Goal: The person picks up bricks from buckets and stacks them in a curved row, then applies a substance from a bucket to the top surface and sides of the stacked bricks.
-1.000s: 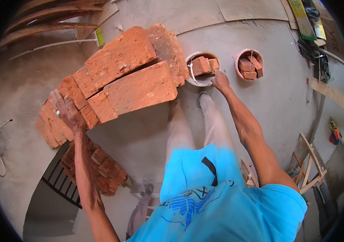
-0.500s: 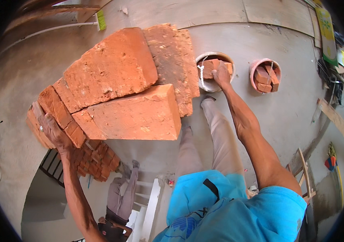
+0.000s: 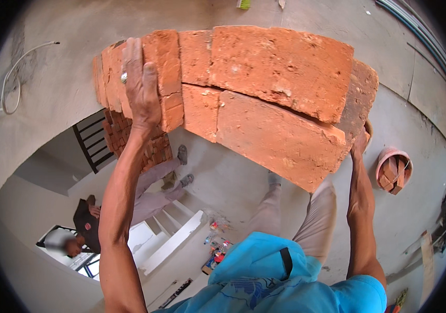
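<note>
A grey concrete floor point(image 3: 218, 172) lies in soft, even light. Long pipes point(image 3: 426, 46) run toward its upper right corner. At left, a white cable point(image 3: 3, 96) loops against a plain plastered wall point(image 3: 50, 99); below, pale steps point(image 3: 166, 223) stand near a black railing point(image 3: 84, 148).

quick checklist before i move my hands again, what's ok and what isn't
1. Left hand against the brickwork: ok, palm-side to it.
2. Right hand grip: cannot tell, fingers mostly hidden.
3. Seam between the two large front bricks closed: not ok, a dark gap shows.
4. Pinkish bucket stocked: ok, brick pieces inside.
5. Nearer bucket contents visible: not ok, mostly hidden behind brickwork.
</note>
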A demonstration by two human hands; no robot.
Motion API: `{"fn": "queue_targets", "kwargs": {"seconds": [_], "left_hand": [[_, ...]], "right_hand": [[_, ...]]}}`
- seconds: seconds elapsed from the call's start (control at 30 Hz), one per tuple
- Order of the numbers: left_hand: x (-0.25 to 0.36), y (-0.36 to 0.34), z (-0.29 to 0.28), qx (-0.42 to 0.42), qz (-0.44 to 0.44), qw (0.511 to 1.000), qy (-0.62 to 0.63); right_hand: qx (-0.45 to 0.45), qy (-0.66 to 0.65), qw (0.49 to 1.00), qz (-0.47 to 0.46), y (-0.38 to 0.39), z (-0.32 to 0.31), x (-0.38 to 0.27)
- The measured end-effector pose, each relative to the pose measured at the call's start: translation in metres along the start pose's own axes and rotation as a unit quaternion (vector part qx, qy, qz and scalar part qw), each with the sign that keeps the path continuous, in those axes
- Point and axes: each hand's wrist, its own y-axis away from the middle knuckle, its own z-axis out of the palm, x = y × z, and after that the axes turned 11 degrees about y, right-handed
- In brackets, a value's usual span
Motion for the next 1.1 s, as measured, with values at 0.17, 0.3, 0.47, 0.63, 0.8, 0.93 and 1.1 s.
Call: {"fn": "queue_targets", "kwargs": {"seconds": [0.17,0.3,0.47,0.63,0.8,0.93,1.1], "left_hand": [[0.005,0.002,-0.001,0.001,-0.027,1.000,-0.015],[0.009,0.002,-0.003,0.004,-0.033,0.999,-0.012],[0.006,0.000,0.000,0.013,-0.030,0.999,-0.014],[0.008,0.004,-0.001,0.021,-0.038,0.998,-0.038],[0.007,0.007,0.000,0.031,-0.038,0.997,-0.060],[0.013,-0.001,0.002,0.044,-0.024,0.997,-0.060],[0.007,0.007,0.000,0.049,-0.032,0.995,-0.086]], "right_hand": [[-0.001,-0.025,0.997,0.073,0.056,-0.067,-0.028],[0.044,-0.043,0.996,0.068,0.110,-0.137,-0.018],[0.083,-0.257,0.952,0.145,0.193,-0.230,0.014],[0.068,-0.424,0.890,0.152,0.282,-0.346,-0.013],[0.065,-0.439,0.896,0.032,0.310,-0.416,-0.079],[0.007,-0.388,0.917,-0.093,0.278,-0.439,-0.153],[-0.130,-0.234,0.933,-0.242,0.210,-0.442,-0.301]]}}
